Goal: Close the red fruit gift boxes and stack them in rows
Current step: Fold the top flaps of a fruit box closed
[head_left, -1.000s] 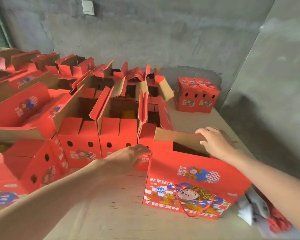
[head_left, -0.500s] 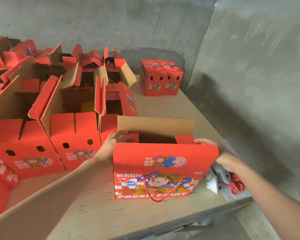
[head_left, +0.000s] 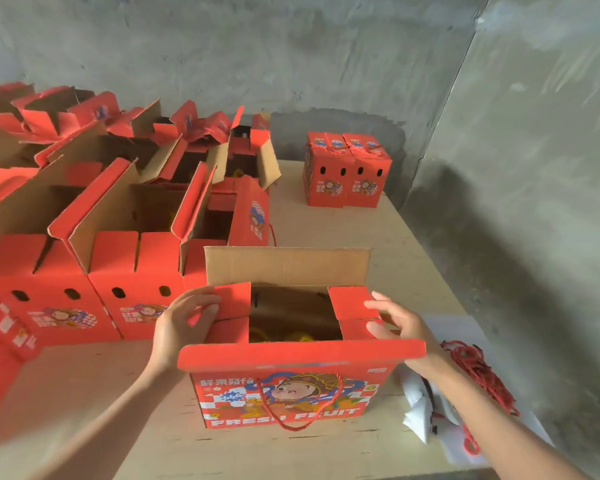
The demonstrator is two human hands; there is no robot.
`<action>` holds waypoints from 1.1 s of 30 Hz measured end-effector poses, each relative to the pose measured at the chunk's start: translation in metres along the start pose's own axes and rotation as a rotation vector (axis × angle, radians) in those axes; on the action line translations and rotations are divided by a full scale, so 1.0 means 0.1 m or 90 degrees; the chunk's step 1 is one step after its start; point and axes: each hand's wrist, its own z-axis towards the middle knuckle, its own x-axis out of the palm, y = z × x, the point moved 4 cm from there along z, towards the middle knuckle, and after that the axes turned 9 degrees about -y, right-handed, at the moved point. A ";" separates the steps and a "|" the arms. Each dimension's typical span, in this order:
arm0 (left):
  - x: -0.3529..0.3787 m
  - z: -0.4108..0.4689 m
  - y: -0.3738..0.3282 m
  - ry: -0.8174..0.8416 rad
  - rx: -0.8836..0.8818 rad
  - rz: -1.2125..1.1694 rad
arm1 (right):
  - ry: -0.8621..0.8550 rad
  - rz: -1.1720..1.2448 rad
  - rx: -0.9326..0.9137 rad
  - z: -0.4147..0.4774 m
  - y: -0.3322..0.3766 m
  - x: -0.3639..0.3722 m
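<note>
Folding the short flaps inward, likely so the long lids can close over them, the person is working on the red fruit gift box [head_left: 291,393] at the plywood table's [head_left: 326,230] near edge. The left hand [head_left: 184,323] is curling over the left side flap [head_left: 232,299], and the right hand [head_left: 399,327], fingers spread straight, is pushing the right side flap [head_left: 347,303]. Closed boxes [head_left: 347,174] are standing far right.

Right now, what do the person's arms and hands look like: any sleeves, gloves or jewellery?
The left hand and right hand are bare, with no gloves, rings or bracelets showing. The left forearm and right forearm are uncovered to the frame edge. No sleeve, watch or band is in view.
</note>
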 end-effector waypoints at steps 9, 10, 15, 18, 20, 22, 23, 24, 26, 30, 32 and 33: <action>-0.09 -0.35 0.18 0.071 -0.322 -0.382 | 0.278 0.061 -0.031 0.00 -0.20 -0.17; -0.05 -0.40 0.19 0.064 -0.322 -0.388 | 0.335 0.070 -0.029 0.00 -0.20 -0.18; 0.07 -0.52 0.20 -0.026 -0.343 -0.393 | 0.295 0.117 -0.014 0.02 -0.13 -0.20; 0.05 -0.54 0.26 -0.125 -0.393 -0.325 | 0.105 0.229 0.017 0.00 -0.06 -0.12; 0.03 -0.52 0.25 -0.102 -0.324 -0.259 | -0.019 0.251 0.033 -0.03 -0.06 -0.07; 0.02 -0.49 0.19 -0.055 -0.210 -0.208 | -0.096 0.189 0.009 -0.05 -0.04 -0.04; 0.01 -0.46 0.17 -0.040 -0.172 -0.203 | -0.118 0.158 -0.004 -0.06 -0.03 -0.02; -0.01 -0.44 0.16 -0.030 -0.147 -0.200 | -0.136 0.138 -0.004 -0.06 -0.03 0.00; -0.02 -0.39 0.13 -0.022 -0.125 -0.180 | -0.169 0.118 0.023 -0.06 -0.07 0.04; 0.06 -0.35 0.01 -0.085 -0.080 -0.034 | -0.255 0.136 0.080 -0.03 -0.10 0.15; 0.08 -0.35 -0.01 -0.140 -0.050 0.047 | -0.276 0.155 0.107 -0.02 -0.11 0.20; 0.08 -0.36 -0.02 -0.158 -0.034 0.077 | -0.279 0.161 0.114 -0.02 -0.12 0.21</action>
